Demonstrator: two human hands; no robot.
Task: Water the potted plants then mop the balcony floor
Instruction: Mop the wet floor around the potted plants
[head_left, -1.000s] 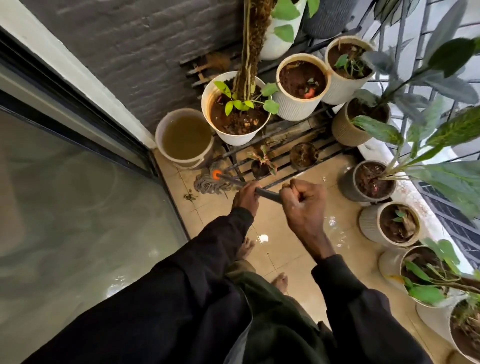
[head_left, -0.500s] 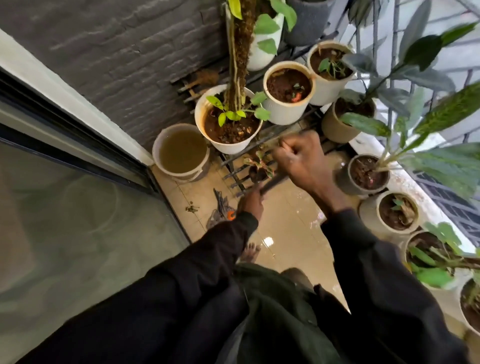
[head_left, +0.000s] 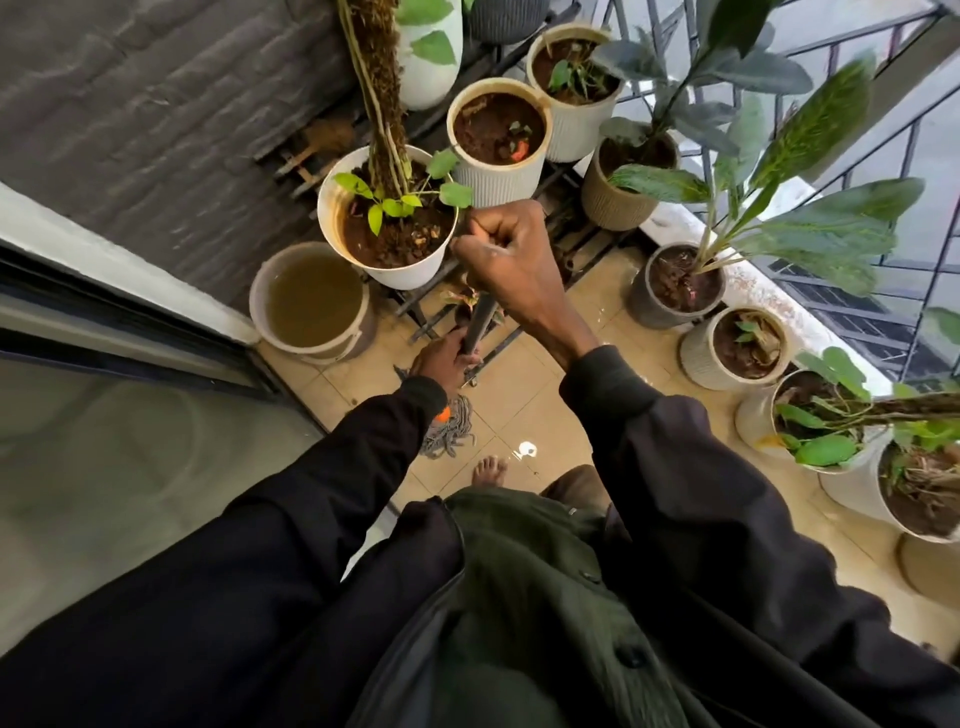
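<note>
Both hands grip a dark mop handle (head_left: 479, 321) that stands steeply over the tan tiled floor (head_left: 524, 400). My right hand (head_left: 506, 254) is closed around its upper end, in front of the white climber pot (head_left: 395, 228). Lower down, my left hand (head_left: 441, 361) holds the shaft. The grey string mop head (head_left: 451, 428) with an orange collar rests on the tiles just beyond my bare foot (head_left: 489, 469), partly hidden by my left sleeve. Wet glare shows on the floor near the foot.
A bucket of murky water (head_left: 311, 301) stands by the sliding door track. Potted plants fill a dark metal rack (head_left: 550, 218) ahead and line the railing ledge (head_left: 769, 296) on the right. Glass door on the left, grey brick wall behind.
The mop head slid back from near the bucket and rack toward my feet. My right hand rose and moved forward, tipping the handle more upright; my left hand stayed lower on the shaft.
</note>
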